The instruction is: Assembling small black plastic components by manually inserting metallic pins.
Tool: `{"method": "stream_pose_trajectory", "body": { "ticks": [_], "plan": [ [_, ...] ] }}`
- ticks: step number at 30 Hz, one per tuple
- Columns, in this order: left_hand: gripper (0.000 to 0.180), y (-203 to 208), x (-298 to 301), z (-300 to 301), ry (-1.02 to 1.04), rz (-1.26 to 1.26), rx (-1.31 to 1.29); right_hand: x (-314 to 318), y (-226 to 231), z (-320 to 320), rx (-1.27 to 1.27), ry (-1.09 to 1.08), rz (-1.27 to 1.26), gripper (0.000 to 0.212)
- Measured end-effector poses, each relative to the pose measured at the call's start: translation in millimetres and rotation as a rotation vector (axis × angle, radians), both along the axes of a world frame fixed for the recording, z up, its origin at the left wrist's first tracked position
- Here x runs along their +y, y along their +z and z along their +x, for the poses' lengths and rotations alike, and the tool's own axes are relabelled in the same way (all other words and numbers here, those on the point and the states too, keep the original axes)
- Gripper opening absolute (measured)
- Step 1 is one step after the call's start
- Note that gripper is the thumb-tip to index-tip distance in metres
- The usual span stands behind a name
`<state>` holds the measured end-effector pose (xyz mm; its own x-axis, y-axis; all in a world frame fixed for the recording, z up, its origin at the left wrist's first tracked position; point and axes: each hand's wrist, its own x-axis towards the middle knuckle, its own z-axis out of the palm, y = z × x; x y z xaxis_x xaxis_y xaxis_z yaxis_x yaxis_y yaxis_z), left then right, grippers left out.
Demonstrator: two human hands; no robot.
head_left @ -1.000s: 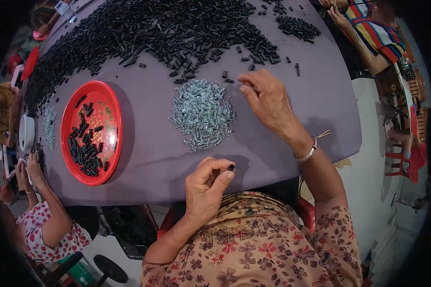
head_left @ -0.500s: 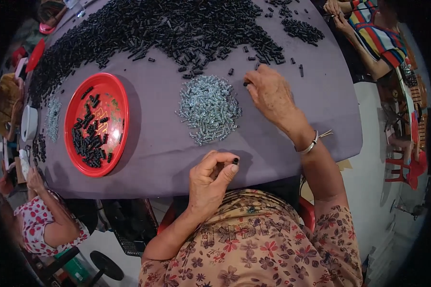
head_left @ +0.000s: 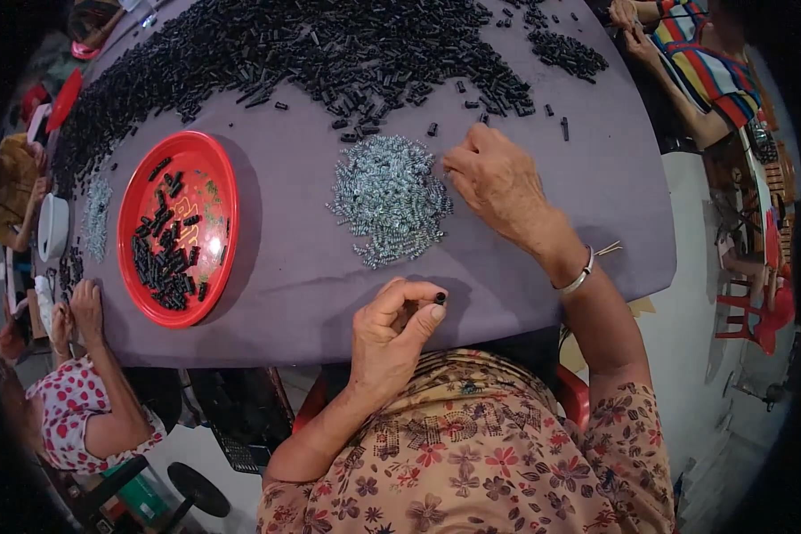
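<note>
Near the table's front edge, my left hand [head_left: 390, 331] pinches a small black plastic tube [head_left: 440, 298] between thumb and forefinger, its round end showing. My right hand [head_left: 500, 182] is farther off, palm down, with its fingers bunched at the right edge of a heap of small silvery coil springs [head_left: 387, 200]. Whatever the right fingertips may hold is hidden. Behind the springs spreads a large pile of black plastic tubes [head_left: 329, 53]. Left of the springs lies a red oval tray [head_left: 220, 276] with several more black pieces in it.
A grey cloth [head_left: 285, 231] covers the table. Loose black pieces lie beyond my right hand. At the left edge sit a white tub [head_left: 53, 227], another small spring heap [head_left: 96, 218] and a person in a dotted top [head_left: 80, 405]. A person in stripes [head_left: 703, 62] sits far right.
My right hand has shifted slightly left and down to the springs' edge; the dark piece at its fingertips no longer shows. My left hand holds still. The left-hand person's hands have moved.
</note>
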<state>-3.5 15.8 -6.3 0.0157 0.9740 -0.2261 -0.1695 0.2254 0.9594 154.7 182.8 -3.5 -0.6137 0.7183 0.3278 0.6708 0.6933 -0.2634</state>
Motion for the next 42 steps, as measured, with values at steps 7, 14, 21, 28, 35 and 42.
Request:
{"method": "stream_pose_trajectory", "body": {
  "ticks": [7,14,21,28,35,42],
  "plan": [
    [0.013,1.0,-1.0,0.7,-0.022,-0.029,0.026,-14.1,0.2,24.7,0.151,-0.138,0.012,0.011],
    [0.016,6.3,-0.8,0.9,0.05,-0.062,-0.08,-56.1,23.0,15.3,0.992,-0.202,-0.945,0.007],
    [0.017,7.8,-0.9,1.0,0.108,-0.071,-0.201,-91.8,26.1,12.7,1.294,-0.02,-1.222,0.019],
    [0.018,7.9,-4.0,2.8,0.106,-0.01,-0.249,-104.4,28.3,12.2,1.308,-0.079,-1.134,0.018],
    [0.018,11.4,-6.1,4.1,0.101,0.009,-0.294,-112.2,38.3,10.9,1.068,-0.164,-0.98,0.02],
    [0.018,12.9,-5.5,3.5,0.093,0.013,-0.302,-112.9,27.4,15.0,1.104,-0.083,-1.066,0.02]
  ]
}}
